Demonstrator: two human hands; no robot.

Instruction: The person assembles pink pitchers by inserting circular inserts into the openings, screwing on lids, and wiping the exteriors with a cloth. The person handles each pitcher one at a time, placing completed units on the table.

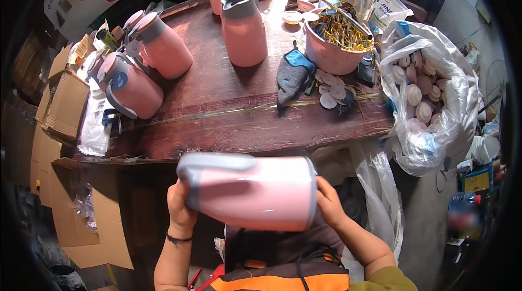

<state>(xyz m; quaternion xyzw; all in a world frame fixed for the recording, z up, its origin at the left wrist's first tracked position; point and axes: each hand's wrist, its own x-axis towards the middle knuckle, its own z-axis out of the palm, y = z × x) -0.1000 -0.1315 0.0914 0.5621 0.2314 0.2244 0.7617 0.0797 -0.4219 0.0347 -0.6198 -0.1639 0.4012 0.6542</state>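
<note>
A pink thermos jug point(261, 193) with grey trim lies sideways in the air in front of the table's near edge, its grey handle uppermost. My left hand point(180, 204) grips its grey top end, the fingers partly hidden behind it. At the other end, my right hand point(329, 201) is closed round the grey base rim. Both hands hold the jug over my lap. On the table beyond stand more pink jugs: one with an open grey spout point(243, 32) in the middle, and lidded ones point(163, 49) at the left.
The dark red wooden table point(217, 122) has a pink tub point(334, 54) of yellow-tied cords, round discs point(334, 92) and a grey-blue cloth point(293, 76). A plastic bag of lids point(408, 144) hangs at the right. Open cardboard boxes point(89, 215) stand at the left.
</note>
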